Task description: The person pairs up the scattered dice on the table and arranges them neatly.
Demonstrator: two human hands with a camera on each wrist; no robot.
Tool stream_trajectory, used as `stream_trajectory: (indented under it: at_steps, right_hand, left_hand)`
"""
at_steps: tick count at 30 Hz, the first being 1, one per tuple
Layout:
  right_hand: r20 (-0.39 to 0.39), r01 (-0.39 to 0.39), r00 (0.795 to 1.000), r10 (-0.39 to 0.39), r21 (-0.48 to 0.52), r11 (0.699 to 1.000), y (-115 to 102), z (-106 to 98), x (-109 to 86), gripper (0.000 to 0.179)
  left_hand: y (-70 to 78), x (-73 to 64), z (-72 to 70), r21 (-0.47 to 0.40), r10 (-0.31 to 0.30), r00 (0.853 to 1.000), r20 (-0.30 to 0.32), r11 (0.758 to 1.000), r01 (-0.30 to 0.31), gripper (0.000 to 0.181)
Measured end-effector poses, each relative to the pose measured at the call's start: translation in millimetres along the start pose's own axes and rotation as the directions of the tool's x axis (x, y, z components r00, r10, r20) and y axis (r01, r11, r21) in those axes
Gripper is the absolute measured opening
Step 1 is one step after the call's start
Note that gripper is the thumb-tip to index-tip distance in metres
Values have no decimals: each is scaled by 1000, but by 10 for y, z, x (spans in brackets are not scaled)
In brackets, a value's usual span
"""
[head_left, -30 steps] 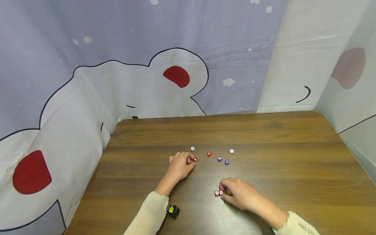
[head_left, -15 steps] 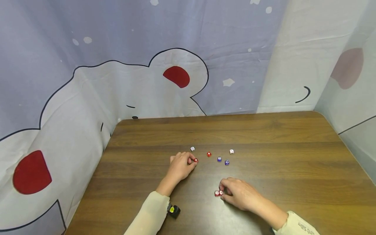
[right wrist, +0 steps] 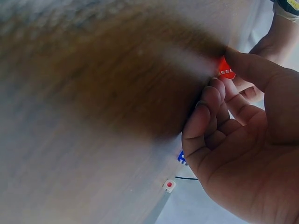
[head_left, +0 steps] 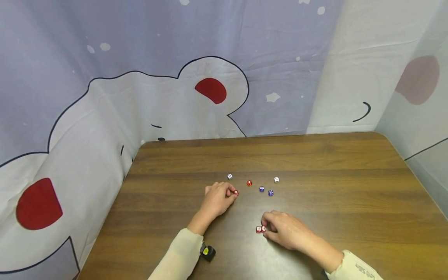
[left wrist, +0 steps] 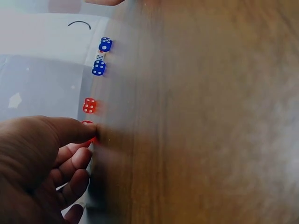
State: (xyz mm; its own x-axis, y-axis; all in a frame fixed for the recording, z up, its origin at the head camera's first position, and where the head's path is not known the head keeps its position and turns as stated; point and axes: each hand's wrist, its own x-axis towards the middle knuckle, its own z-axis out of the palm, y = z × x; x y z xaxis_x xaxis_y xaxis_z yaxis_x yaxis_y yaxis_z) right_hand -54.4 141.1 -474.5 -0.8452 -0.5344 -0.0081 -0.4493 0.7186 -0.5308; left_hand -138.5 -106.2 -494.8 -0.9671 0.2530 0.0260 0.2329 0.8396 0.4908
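Observation:
My left hand [head_left: 216,198] pinches a red die [head_left: 236,193] between thumb and fingers on the wooden table. In the left wrist view the thumb covers most of that die. Nearer to me, my right hand [head_left: 285,229] pinches another red die [head_left: 263,228], its fingertips at the die's sides. Against this one's left side sits a further red die [head_left: 258,229], so the two form a short row. The right wrist view shows red [right wrist: 226,69] between the thumb and the fingers, close to the tabletop.
Behind the hands lie a lone red die [head_left: 249,183], two blue dice [head_left: 261,189] and two white dice [head_left: 276,180], spaced apart. A printed curtain [head_left: 280,77] hangs along the far edge of the table [head_left: 332,167]. A black device [head_left: 209,252] is strapped at the left wrist.
My left hand has slid slightly right and toward me, bringing its red die along. My right hand and the two red dice by it have stayed in place.

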Motion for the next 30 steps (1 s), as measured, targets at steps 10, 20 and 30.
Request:
stream_trajectory:
  at_steps: [10,20,30]
  right_hand:
    - [19,5,1000,-5,-2,1000,16,-17,10,23]
    - [72,-18,997,14,58,998,67,-84,-3,36]
    - [51,-28,998,22,132,991,98,-179,21,41]
  left_hand:
    - [34,-20,20,-7,16,1000,5,1000,-16,9]
    - [71,-53,57,-14,32,999,15,999,-32,11]
    - [106,-89,75,-3,44,998,36,999,-44,10]
